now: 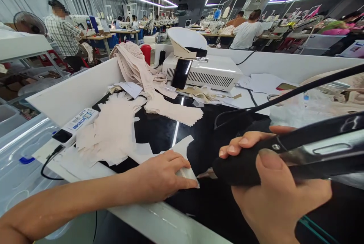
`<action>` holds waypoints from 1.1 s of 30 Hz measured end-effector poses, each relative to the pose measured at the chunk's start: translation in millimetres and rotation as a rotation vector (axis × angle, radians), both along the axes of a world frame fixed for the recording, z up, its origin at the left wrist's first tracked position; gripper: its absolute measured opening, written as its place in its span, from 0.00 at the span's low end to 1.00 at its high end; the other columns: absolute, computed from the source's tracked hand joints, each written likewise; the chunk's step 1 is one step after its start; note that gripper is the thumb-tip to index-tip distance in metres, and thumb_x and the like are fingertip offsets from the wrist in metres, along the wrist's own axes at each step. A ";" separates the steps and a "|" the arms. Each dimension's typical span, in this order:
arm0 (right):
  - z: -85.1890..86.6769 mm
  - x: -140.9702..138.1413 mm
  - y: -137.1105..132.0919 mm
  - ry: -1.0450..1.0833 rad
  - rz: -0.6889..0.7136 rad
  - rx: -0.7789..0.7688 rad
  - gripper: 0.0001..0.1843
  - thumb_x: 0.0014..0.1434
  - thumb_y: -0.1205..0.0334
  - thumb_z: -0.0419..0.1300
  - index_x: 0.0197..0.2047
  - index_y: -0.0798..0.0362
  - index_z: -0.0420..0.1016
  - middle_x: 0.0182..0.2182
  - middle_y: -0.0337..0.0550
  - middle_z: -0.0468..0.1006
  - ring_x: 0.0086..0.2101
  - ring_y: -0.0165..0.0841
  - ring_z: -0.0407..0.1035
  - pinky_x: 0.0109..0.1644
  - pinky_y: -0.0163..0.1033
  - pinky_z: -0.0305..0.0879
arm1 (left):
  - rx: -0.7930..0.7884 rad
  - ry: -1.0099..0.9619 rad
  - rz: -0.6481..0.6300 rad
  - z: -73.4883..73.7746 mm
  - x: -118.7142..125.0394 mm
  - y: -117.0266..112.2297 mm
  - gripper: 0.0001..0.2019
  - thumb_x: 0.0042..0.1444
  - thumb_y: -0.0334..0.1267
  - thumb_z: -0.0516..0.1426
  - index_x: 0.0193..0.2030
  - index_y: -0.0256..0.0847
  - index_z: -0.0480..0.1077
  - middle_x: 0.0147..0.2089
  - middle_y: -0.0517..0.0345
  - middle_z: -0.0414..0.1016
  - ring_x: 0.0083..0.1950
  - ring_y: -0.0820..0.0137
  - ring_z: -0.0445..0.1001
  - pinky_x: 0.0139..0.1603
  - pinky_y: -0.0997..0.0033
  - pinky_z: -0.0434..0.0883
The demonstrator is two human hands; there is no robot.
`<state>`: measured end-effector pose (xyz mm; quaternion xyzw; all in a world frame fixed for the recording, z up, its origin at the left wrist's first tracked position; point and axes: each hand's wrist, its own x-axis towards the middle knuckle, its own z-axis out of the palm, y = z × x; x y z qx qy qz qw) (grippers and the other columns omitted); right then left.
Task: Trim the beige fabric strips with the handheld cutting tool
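My left hand [162,177] is closed on a small pale fabric piece [183,147] at the near edge of a glossy black surface [159,130]. Thumb and fingers grip its near end. My right hand [273,191] wraps round a black handheld tool [239,166] with a silver metal strip on its body. The tool points left, its narrow tip [209,173] just right of the pale piece; whether they touch I cannot tell. To the left lies a heap of pale pink cut pieces [110,126], and beyond my left hand a flat stack of similar pieces [173,109].
A black cable [290,94] crosses above my right hand. Behind stand a white vented box [204,69], a phone [181,73] and a white cap [186,41]. A power bank [82,120] lies left; clear plastic bags [301,103] lie right. Several people sit or stand at machines beyond.
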<state>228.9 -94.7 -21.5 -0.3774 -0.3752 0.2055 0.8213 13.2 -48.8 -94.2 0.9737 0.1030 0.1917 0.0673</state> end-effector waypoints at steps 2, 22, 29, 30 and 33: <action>2.0 -2.8 2.7 0.005 0.003 -0.001 0.24 0.54 0.52 0.90 0.50 0.41 0.90 0.30 0.30 0.83 0.25 0.40 0.79 0.28 0.46 0.84 | 0.006 -0.002 0.003 -0.3 -0.7 -0.7 0.19 0.89 0.30 0.60 0.72 0.47 0.92 0.71 0.38 0.87 0.71 0.53 0.86 0.80 0.53 0.86; 3.8 -9.9 9.0 0.007 0.004 0.009 0.25 0.55 0.53 0.90 0.50 0.42 0.87 0.31 0.29 0.82 0.25 0.38 0.79 0.27 0.45 0.84 | -0.053 0.015 0.020 5.6 0.7 -10.8 0.20 0.87 0.30 0.62 0.72 0.49 0.92 0.75 0.36 0.84 0.76 0.50 0.83 0.84 0.47 0.82; 9.8 -11.7 1.9 0.012 0.004 -0.010 0.23 0.54 0.55 0.91 0.48 0.43 0.88 0.29 0.30 0.83 0.23 0.37 0.79 0.25 0.43 0.84 | -0.024 0.121 0.095 15.8 1.5 -37.9 0.23 0.83 0.29 0.65 0.78 0.47 0.87 0.74 0.35 0.84 0.76 0.47 0.83 0.83 0.43 0.82; 9.4 -11.0 -0.3 0.012 0.016 -0.019 0.23 0.54 0.55 0.91 0.48 0.43 0.89 0.29 0.30 0.83 0.23 0.37 0.79 0.25 0.43 0.84 | -0.005 0.130 0.111 18.4 1.1 -43.2 0.23 0.84 0.31 0.65 0.80 0.47 0.85 0.74 0.35 0.85 0.77 0.46 0.83 0.84 0.41 0.82; 6.5 -8.1 -6.9 0.008 0.043 -0.032 0.24 0.54 0.53 0.92 0.49 0.42 0.91 0.29 0.31 0.83 0.23 0.38 0.80 0.27 0.45 0.87 | 0.071 0.098 0.121 24.6 0.6 -51.5 0.19 0.85 0.32 0.65 0.78 0.38 0.83 0.70 0.36 0.88 0.76 0.49 0.83 0.84 0.47 0.81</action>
